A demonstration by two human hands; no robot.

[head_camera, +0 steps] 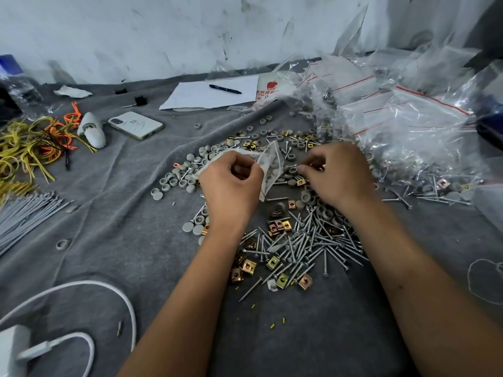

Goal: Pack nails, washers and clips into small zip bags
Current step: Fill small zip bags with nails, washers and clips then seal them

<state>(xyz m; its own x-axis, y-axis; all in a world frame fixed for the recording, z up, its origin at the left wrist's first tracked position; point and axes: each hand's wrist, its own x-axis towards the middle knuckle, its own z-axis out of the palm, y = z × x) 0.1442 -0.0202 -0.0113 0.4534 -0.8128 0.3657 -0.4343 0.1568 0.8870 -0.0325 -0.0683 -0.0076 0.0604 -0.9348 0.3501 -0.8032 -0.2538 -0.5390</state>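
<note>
My left hand point(231, 183) grips a small clear zip bag point(268, 164) by its edge, its mouth turned toward the right. My right hand point(337, 175) has its fingertips curled among the grey washers point(177, 180) and seems to pinch a small part; what it is cannot be told. Silver nails point(307, 246) lie in a loose heap near my wrists. Brass-coloured clips point(249, 266) are scattered in front of and among the nails.
Everything lies on a wrinkled grey cloth point(122, 227). A pile of clear zip bags point(402, 118) fills the right side. A phone point(136, 125), paper with a pen point(225, 89), yellow and orange ties point(30, 148), grey cable ties point(24, 216) and a white charger cable point(109, 292) lie to the left.
</note>
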